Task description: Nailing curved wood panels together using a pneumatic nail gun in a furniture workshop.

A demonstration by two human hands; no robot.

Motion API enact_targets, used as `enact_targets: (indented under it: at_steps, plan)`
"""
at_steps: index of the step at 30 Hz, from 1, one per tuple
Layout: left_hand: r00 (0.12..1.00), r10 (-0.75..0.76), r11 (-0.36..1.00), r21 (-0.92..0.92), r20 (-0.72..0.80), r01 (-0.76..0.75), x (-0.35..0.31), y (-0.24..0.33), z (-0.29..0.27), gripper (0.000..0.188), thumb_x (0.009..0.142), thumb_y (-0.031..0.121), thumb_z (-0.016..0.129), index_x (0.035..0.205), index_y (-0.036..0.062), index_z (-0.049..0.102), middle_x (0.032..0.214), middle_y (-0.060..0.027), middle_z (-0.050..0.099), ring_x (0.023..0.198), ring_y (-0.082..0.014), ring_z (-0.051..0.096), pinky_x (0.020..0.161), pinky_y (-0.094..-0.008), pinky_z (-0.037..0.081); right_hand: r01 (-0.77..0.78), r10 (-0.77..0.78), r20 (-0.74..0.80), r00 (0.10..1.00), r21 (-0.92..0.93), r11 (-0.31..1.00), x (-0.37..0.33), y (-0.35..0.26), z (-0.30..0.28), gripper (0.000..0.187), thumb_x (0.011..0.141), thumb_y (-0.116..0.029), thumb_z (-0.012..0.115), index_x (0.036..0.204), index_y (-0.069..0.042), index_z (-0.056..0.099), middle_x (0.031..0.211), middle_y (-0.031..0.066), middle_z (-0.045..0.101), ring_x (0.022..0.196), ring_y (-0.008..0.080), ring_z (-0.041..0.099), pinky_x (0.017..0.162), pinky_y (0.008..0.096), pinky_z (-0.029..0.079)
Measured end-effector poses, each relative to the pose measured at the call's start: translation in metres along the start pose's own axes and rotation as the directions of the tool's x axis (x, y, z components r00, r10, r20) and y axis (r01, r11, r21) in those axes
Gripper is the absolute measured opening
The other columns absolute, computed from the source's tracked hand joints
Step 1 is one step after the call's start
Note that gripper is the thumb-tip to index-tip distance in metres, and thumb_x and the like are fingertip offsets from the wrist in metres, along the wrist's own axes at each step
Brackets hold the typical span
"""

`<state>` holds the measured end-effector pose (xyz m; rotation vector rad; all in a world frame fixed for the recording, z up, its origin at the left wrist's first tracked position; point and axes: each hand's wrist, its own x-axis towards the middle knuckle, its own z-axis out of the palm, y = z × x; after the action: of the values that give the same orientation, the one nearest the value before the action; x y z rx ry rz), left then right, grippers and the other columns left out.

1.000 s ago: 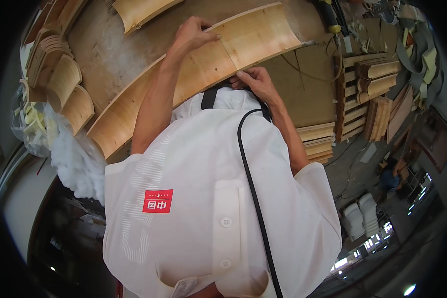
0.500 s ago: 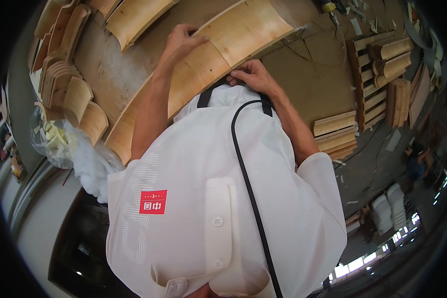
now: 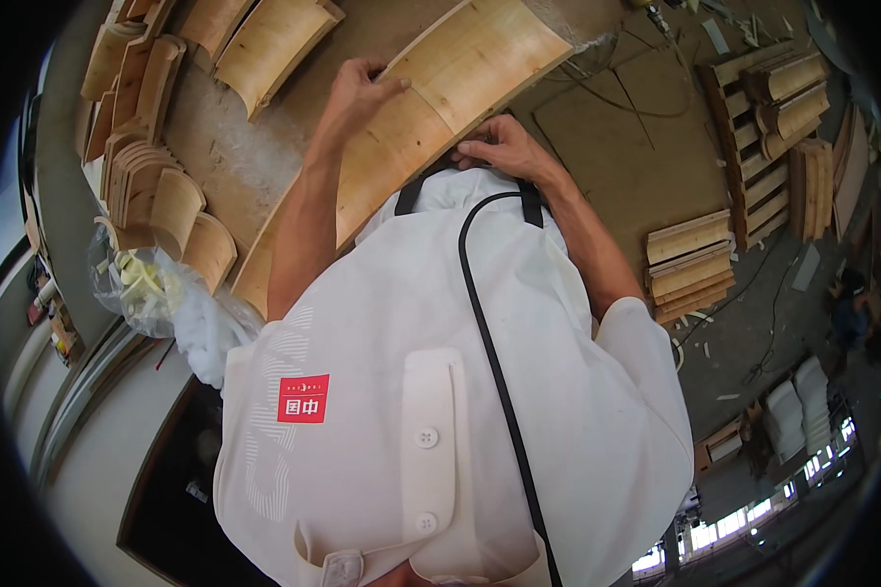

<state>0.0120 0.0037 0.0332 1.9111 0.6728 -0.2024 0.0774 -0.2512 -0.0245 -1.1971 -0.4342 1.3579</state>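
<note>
A long, curved plywood panel (image 3: 485,61) lies slantwise in front of me, its hollow face up, with a seam line crossing it near the middle. On its far edge, my left hand (image 3: 360,96) grips with the thumb on the hollow face; some fingers are hidden behind the edge. My right hand (image 3: 507,147) is closed at the near edge, thumb and forefinger together beside the seam, and its other fingertips are partly hidden. The panel's lower left end passes behind my left forearm.
More curved wooden panels (image 3: 274,49) lie beyond on the dusty tabletop, with several stacked (image 3: 139,181) at left. A clear plastic bag (image 3: 132,289) holds pale scraps. At right stand a slatted pallet (image 3: 754,186) and a panel stack (image 3: 690,264). A person (image 3: 849,308) is farther off.
The surroundings have shifted in the view, the stacks at the right moving rightward. Both hands keep about the same places on the panel.
</note>
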Motion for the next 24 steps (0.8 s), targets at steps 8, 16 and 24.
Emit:
enact_targets:
  at_steps: [8, 16, 24]
  plan:
    - [1.0, -0.005, 1.0, 0.017, -0.019, 0.005, 0.009, 0.003, 0.002, 0.029, 0.077, 0.021, 0.073, 0.087, -0.0061, 0.071, 0.069, -0.0051, 0.062, 0.062, -0.0114, 0.052, 0.057, -0.0303, 0.041, -0.032, 0.032, 0.0, 0.999, 0.011, 0.999, -0.001, -0.006, -0.011, 0.027, 0.092, -0.011, 0.062, 0.11, 0.009, 0.065, 0.094, 0.0163, 0.071, 0.078, 0.0186, 0.069, 0.072, 0.0273, 0.056]
    - [0.997, 0.058, 0.998, 0.001, -0.04, -0.058, 0.004, -0.005, -0.005, 0.033, 0.072, 0.019, 0.073, 0.092, -0.0073, 0.071, 0.072, -0.008, 0.066, 0.065, -0.0132, 0.057, 0.061, -0.0316, 0.045, -0.198, -0.043, -0.3, 0.953, -0.722, 0.663, -0.041, -0.062, -0.067, 0.023, 0.078, -0.018, 0.068, 0.084, 0.004, 0.071, 0.072, 0.0133, 0.07, 0.067, 0.0188, 0.067, 0.063, 0.0346, 0.052]
    - [0.999, 0.022, 0.999, 0.033, -0.031, -0.021, 0.005, -0.018, -0.004, 0.039, 0.068, 0.024, 0.074, 0.096, -0.0033, 0.073, 0.075, -0.0127, 0.07, 0.068, -0.0183, 0.063, 0.065, -0.0335, 0.049, -0.346, -0.793, -0.321, 0.518, -0.926, 0.149, 0.017, -0.178, -0.16, 0.056, 0.073, -0.023, 0.073, 0.122, 0.0, 0.058, 0.11, 0.0257, 0.063, 0.102, 0.0431, 0.059, 0.091, 0.0491, 0.048]
